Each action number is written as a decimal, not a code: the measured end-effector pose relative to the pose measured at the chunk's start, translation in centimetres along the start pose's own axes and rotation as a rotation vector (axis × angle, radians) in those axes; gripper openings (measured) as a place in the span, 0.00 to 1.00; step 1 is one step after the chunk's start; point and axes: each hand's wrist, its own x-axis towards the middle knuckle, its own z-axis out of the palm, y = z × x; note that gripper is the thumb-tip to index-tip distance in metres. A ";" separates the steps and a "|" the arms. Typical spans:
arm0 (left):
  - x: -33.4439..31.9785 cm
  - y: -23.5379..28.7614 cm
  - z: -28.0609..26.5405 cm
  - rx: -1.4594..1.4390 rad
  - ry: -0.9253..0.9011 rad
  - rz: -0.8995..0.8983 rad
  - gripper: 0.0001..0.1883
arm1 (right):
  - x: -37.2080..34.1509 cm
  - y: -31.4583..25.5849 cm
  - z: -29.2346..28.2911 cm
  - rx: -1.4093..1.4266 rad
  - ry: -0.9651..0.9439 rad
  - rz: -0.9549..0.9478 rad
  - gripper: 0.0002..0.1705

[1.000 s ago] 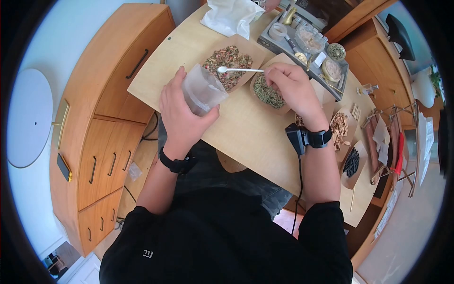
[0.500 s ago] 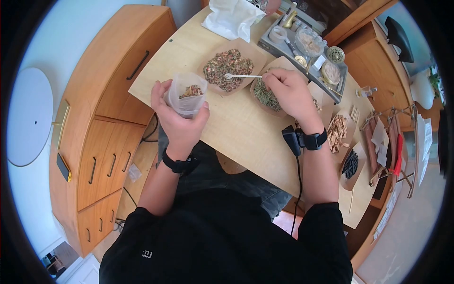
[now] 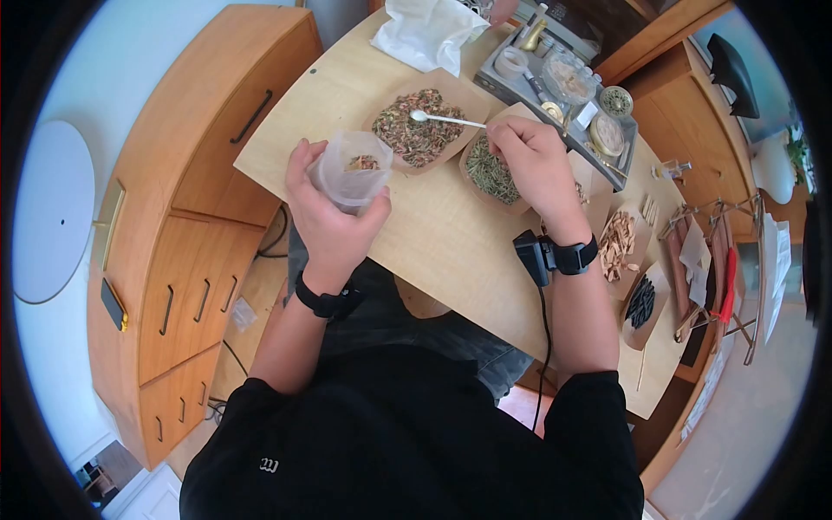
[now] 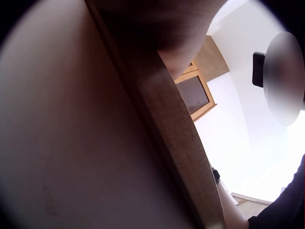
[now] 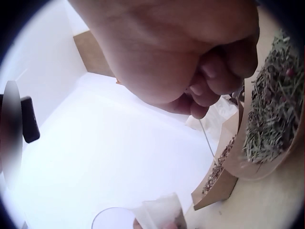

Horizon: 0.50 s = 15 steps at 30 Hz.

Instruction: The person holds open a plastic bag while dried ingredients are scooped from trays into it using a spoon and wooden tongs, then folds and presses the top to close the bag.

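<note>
l hand (image 3: 334,224) grips cup (image 3: 345,178) | r hand (image 3: 537,169) pinches spoon (image 3: 451,120) end, tip juts l

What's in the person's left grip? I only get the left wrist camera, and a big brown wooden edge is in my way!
Observer: From the head camera, the left grip is holding a frosted, see-through plastic cup.
Operator: Ooh, is there anything inside it?
Observer: Yes, the head camera shows a small heap of reddish-brown dried bits in there.
Operator: And what's the other one doing?
Observer: The right grip is pinching a thin white stick with a small rounded end.
</note>
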 end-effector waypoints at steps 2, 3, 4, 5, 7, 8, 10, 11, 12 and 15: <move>0.1 0.0 0.0 0.013 -0.022 -0.018 0.61 | 0.0 -0.6 1.0 0.112 -0.045 0.040 0.21; 0.1 0.1 0.0 0.013 -0.025 -0.018 0.61 | 0.0 -0.7 1.5 0.113 -0.044 0.043 0.21; 0.1 0.2 -0.1 0.034 -0.036 -0.016 0.61 | 0.0 -0.6 2.0 0.085 -0.045 0.000 0.21; 0.1 0.2 -0.1 0.054 -0.049 -0.014 0.61 | -0.1 -0.5 2.3 0.057 -0.045 -0.041 0.20; 0.2 0.3 -0.1 0.063 -0.053 -0.013 0.61 | -0.1 -0.6 1.4 -0.021 -0.047 -0.009 0.19; 0.2 0.4 -0.2 0.073 -0.050 -0.014 0.61 | 0.0 -0.5 0.9 -0.100 -0.054 0.019 0.19; 0.5 0.6 -0.3 0.103 -0.053 0.002 0.60 | 0.1 0.2 -0.2 -0.060 -0.028 0.008 0.19; 0.5 0.7 -0.3 0.135 -0.055 0.017 0.59 | 0.2 0.5 -0.7 -0.020 -0.002 -0.004 0.19; 0.5 0.6 -0.2 0.136 -0.053 0.014 0.59 | 0.4 0.2 -1.3 -0.034 0.000 0.045 0.19; 0.6 0.5 0.0 0.062 -0.027 -0.005 0.56 | 0.6 -0.3 -1.9 -0.100 0.067 0.080 0.20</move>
